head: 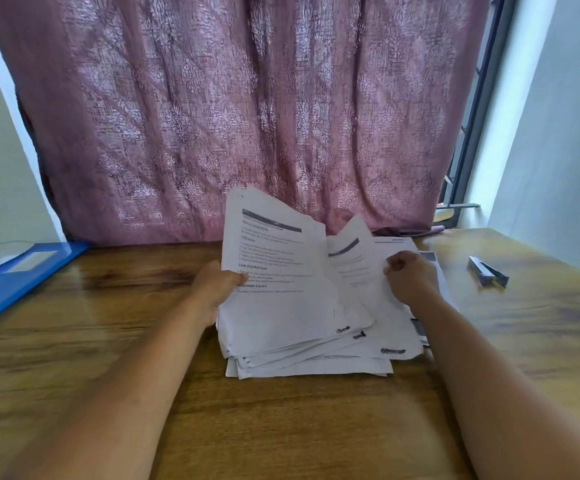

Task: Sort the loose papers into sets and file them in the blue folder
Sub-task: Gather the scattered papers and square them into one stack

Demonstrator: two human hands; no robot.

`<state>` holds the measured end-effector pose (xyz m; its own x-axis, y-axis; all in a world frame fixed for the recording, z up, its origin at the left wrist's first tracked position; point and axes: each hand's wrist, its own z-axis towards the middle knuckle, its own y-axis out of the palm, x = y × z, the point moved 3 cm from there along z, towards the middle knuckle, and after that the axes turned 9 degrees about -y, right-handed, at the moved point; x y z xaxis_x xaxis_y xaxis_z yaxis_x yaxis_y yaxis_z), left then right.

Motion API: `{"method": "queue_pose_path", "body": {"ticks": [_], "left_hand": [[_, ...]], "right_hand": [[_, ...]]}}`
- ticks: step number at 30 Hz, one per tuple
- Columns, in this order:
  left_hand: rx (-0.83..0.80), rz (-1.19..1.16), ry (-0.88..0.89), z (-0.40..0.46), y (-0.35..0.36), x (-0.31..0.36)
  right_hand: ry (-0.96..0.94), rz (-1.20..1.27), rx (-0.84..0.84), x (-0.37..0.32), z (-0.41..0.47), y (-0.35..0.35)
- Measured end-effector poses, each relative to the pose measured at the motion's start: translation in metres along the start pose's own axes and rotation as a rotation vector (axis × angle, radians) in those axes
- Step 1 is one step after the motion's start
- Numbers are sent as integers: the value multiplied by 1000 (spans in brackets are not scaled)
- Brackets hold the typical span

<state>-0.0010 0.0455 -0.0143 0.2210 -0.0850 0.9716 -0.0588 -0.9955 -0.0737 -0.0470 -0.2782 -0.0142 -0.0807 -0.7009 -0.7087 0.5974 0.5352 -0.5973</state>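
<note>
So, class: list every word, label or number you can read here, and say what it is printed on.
"TASK DESCRIPTION": bold heading on the lifted sheet held by the left hand.
"REQUIRED PROPS": heading lower down, partly covered.
Body text, header bar, corner logos on the paper stack: too blurred.
Blue folder label: no readable text.

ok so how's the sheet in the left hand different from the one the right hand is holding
The left hand holds its printed sheet lifted, standing nearly upright with the text readable. The right hand pinches a second sheet that curls lower and looks blurred. Both are white printed pages with a dark header bar, raised off the same paper pile.
</note>
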Motion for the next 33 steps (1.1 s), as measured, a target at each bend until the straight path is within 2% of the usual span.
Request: {"method": "queue_pose_path", "body": {"ticks": [2,4,8,12,14,16,18,20,22,24,26,27,29,33], "left_hand": [[-67,-146,-32,1,-1,1],[-154,-277,-56,0,-3,3],[-201,-390,-112,-2,-1,4],[-122,-309,-52,0,3,1],[-92,-259,-24,2,0,-1],[-49,-193,-13,7,-5,-1],[-9,-164,-11,11,-10,-1],[23,-158,-14,16,-18,0],[43,-121,-58,21,-26,-2],[61,-22,-138,24,-33,-8],[94,127,-166,26,-36,-13],[116,208,-141,25,-35,-12],[161,314,-56,25,-33,-9],[160,276,-60,29,-38,-9]], "right_hand": [[36,85,100,2,3,-7],[68,160,89,2,5,-9],[80,470,-173,-15,-9,8],[54,738,-457,-42,-35,27],[72,886,-531,-47,-40,30],[108,932,-516,-47,-40,28],[35,657,-393,-42,-32,24],[-79,201,-207,-32,-17,15],[-75,-47,-95,-23,-7,0],[-19,-226,-170,-14,-3,-7],[24,-388,-392,-15,-11,-5],[31,-434,-490,-18,-17,-1],[12,-410,-538,-23,-23,4],[78,-145,-378,-23,-18,4]]}}
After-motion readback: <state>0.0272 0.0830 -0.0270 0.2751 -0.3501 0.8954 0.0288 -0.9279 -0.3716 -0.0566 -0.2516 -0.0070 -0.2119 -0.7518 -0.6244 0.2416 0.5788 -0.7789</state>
